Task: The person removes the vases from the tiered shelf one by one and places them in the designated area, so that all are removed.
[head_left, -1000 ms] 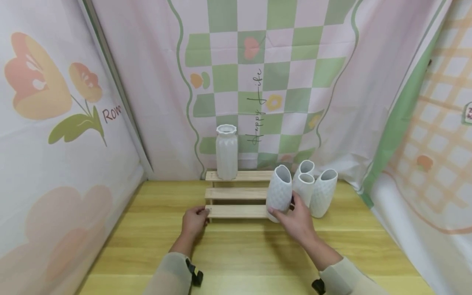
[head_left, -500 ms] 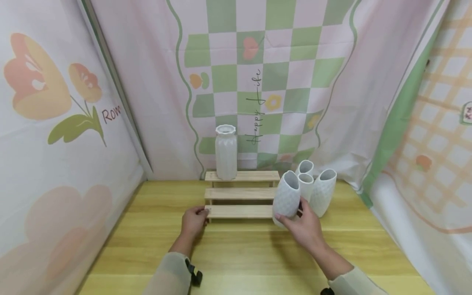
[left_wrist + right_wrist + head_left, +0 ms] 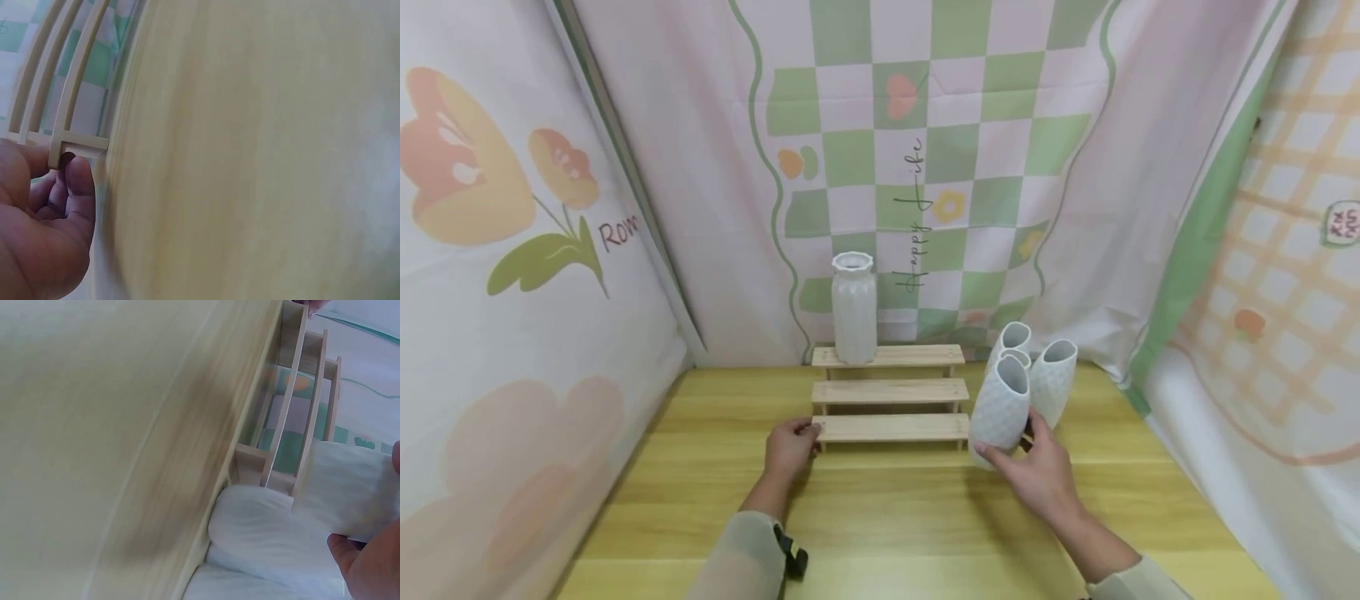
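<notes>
In the head view my right hand [image 3: 1041, 479] grips a white textured vase [image 3: 1000, 412] with a slanted mouth, thumb on its near side. The vase tilts slightly, just right of the three-tier wooden stand [image 3: 891, 427]. In the right wrist view this vase [image 3: 353, 484] hangs off the table beside the stand's boards. My left hand [image 3: 792, 454] pinches the left end of the stand's lowest board; the left wrist view shows thumb and fingers at that corner [image 3: 56, 159]. A tall fluted white vase [image 3: 855, 321] stands on the top board.
Behind the held vase are three more white vases: one at the back [image 3: 1016, 335], one at the right [image 3: 1054, 379], and one mostly hidden [image 3: 1017, 357]. A patterned curtain [image 3: 925, 167] closes off the back. All stands on a wooden table [image 3: 880, 525].
My right hand has moved right and slightly nearer with the vase, away from the stand's right end, which now shows. My left hand stays on the board.
</notes>
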Action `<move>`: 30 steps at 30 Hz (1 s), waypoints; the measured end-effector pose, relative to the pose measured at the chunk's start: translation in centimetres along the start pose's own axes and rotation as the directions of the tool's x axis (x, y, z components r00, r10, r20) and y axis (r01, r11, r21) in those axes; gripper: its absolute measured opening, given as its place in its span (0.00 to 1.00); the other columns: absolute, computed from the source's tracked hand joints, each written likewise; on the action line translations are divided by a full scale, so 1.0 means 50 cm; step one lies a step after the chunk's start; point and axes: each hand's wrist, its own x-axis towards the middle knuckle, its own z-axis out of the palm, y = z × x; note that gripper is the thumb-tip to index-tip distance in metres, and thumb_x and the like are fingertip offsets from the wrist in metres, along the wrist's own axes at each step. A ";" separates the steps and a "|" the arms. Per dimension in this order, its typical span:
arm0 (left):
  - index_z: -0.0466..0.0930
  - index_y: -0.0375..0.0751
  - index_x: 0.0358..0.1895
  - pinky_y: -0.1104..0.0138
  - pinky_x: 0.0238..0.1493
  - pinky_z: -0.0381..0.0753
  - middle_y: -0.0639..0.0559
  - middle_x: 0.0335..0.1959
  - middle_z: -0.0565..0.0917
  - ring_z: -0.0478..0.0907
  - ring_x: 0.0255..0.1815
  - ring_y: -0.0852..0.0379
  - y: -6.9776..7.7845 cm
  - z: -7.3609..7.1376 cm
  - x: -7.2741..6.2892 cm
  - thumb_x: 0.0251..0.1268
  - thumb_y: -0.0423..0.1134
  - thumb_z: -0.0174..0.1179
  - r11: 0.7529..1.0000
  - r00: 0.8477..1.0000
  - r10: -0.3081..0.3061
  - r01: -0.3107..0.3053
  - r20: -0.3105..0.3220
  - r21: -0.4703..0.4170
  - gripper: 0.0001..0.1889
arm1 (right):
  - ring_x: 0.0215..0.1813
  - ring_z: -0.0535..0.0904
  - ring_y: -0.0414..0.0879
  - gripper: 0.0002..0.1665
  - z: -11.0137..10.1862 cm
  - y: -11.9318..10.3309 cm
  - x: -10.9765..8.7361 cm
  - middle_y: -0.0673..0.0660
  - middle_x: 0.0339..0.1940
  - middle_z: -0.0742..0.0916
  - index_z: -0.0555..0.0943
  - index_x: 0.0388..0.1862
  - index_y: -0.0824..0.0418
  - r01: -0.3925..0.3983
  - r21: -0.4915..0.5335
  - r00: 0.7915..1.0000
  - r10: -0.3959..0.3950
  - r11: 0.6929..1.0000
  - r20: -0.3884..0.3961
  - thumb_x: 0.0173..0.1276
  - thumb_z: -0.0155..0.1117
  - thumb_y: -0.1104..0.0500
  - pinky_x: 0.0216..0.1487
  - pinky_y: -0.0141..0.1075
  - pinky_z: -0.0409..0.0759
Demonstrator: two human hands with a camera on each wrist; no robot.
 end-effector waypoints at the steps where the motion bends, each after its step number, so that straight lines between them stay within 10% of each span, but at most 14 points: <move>1: 0.81 0.28 0.61 0.63 0.34 0.86 0.40 0.42 0.87 0.84 0.31 0.54 0.000 -0.001 0.000 0.75 0.39 0.63 1.000 1.000 -0.001 0.001 0.000 -0.001 0.20 | 0.69 0.75 0.64 0.55 -0.003 0.001 -0.002 0.71 0.67 0.79 0.65 0.75 0.68 -0.004 -0.003 1.000 0.004 1.000 -0.003 0.58 0.84 0.49 0.67 0.58 0.76; 30: 0.82 0.28 0.61 0.64 0.35 0.86 0.41 0.42 0.87 0.84 0.31 0.56 -0.001 -0.003 0.000 0.75 0.39 0.63 1.000 1.000 0.006 -0.006 0.010 -0.016 0.20 | 0.69 0.72 0.68 0.59 -0.081 0.063 -0.019 0.75 0.67 0.76 0.62 0.75 0.73 -0.093 -0.119 0.994 0.086 0.989 -0.061 0.57 0.84 0.45 0.66 0.63 0.74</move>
